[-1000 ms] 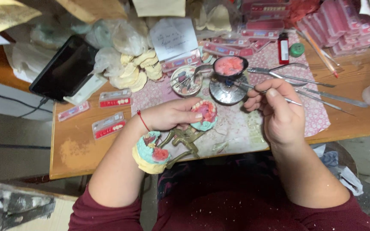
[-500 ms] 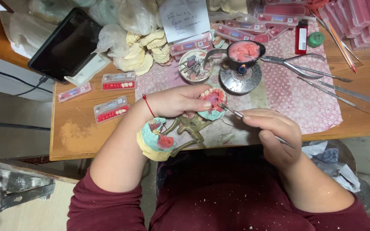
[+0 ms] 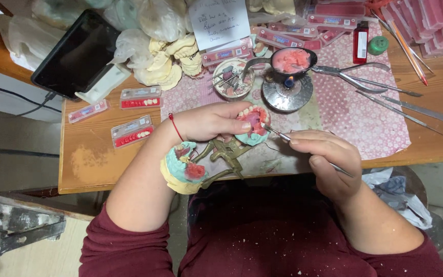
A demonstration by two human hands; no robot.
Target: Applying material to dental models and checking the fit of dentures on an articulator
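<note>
Denture model [image 3: 253, 124] — gripped in closed left hand [image 3: 208, 120]; right hand [image 3: 326, 154] beside it pinches metal tool [image 3: 283, 136], tip touching the model's teeth — burner [image 3: 287, 91] just beyond.

pink tooth-card boxes [image 3: 437, 20] cropped at top edge, tablet [image 3: 75, 54] partly cropped

Wooden bench [image 3: 85, 164] (dusty) bears dotted pink cloth [image 3: 365, 123], tooth-strip boxes [image 3: 132, 131].

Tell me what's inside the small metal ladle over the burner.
The ladle holds pink wax-like material that fills its bowl. A small flame shows beneath it; the bowl's bottom is hidden by that filling.
</note>
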